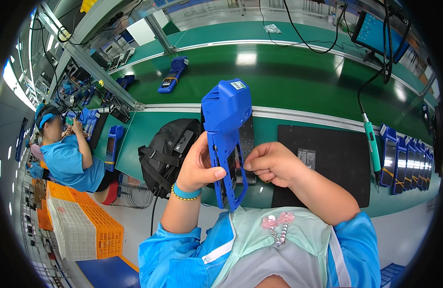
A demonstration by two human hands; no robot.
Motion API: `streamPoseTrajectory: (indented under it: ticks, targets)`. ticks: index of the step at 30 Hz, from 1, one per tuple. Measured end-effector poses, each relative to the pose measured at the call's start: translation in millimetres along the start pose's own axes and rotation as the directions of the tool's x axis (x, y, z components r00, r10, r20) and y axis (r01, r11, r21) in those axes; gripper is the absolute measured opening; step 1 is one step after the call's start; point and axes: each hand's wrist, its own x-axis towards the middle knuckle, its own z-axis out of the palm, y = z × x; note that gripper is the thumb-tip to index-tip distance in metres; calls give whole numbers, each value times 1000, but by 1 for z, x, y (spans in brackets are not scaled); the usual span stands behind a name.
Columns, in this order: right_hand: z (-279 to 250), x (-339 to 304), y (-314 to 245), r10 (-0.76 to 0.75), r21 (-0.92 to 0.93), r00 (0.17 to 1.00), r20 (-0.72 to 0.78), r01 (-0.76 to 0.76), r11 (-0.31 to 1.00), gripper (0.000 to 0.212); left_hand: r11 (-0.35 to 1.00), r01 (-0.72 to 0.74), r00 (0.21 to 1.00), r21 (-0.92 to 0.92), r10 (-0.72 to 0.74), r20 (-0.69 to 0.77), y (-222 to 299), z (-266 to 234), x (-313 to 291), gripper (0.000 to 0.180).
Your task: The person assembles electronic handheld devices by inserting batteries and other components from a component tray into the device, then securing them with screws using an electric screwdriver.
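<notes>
My left hand (195,168) is wrapped round a blue handheld terminal (226,110), held upright above the bench with its bulky end at the top. The lower part of its casing has a long opening with dark parts inside. Against the side of that opening, my right hand (274,164) has its thumb and forefinger pinched together; whatever they may hold is too small to make out. Behind the terminal a dark flat object (248,137) is partly hidden. To the right, a battery-like dark block with a label (307,157) lies on a black mat (334,185).
A black bag (156,149) sits left of my hands. A teal electric screwdriver (371,144) hangs on a cable at right, beside several banded blue terminals (389,161). Another terminal (173,76) lies on the green belt (279,72). A co-worker (68,153) sits at left, near stacked crates (82,225).
</notes>
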Motion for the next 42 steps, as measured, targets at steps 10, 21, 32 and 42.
streamPoseTrajectory:
  ticks: [10,21,32,42]
  targets:
    - [-3,18,11,-460,-672,888,-17,331,663,13,998,-45,992,34,49,-115,7,-12,2,87]
    - [19,-9,7,-638,-786,722,268,547,288,21,952,-201,978,-230,182,-103,1,-20,4,91]
    - [-20,-104,-5,-812,-967,544,214,-2,-256,24,939,-82,995,-334,58,-81,9,-5,2,88]
    - [-3,-125,14,-739,-871,666,102,419,257,28,992,120,992,-49,-121,-20,-2,66,20,70]
